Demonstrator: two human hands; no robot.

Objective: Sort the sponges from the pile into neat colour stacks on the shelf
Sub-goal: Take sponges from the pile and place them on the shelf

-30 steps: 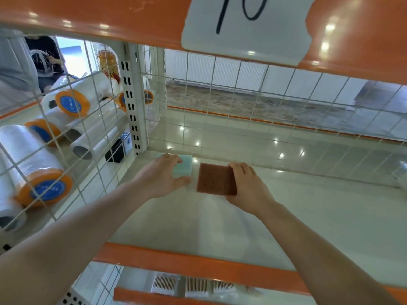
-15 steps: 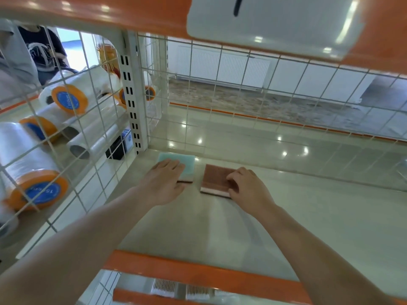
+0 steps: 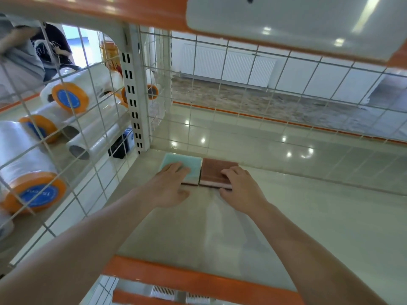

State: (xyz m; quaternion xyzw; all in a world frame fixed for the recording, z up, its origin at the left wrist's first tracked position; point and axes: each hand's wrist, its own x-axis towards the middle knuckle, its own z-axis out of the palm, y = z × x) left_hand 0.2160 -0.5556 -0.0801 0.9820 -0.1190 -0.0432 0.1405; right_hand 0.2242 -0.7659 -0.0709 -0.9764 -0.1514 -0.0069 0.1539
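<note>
1. Two sponges sit side by side, edges touching, at the back left corner of the shelf (image 3: 286, 216), roughly 12 o'clock from the person's arms.
2. Teal sponge (image 3: 176, 160) is on the left, brown sponge (image 3: 217, 170) on the right, both lying flat.
3. Left hand (image 3: 170, 187) rests flat on the teal one, fingers straight and close together.
4. Right hand (image 3: 241, 189) rests on the brown one's near right corner, fingers lightly bent on top, thumb against its front edge.
5. Over at 9 o'clock, behind the wire grid (image 3: 72, 137), there's a bunch of plastic film rolls (image 3: 24, 159) with orange ends.
</note>
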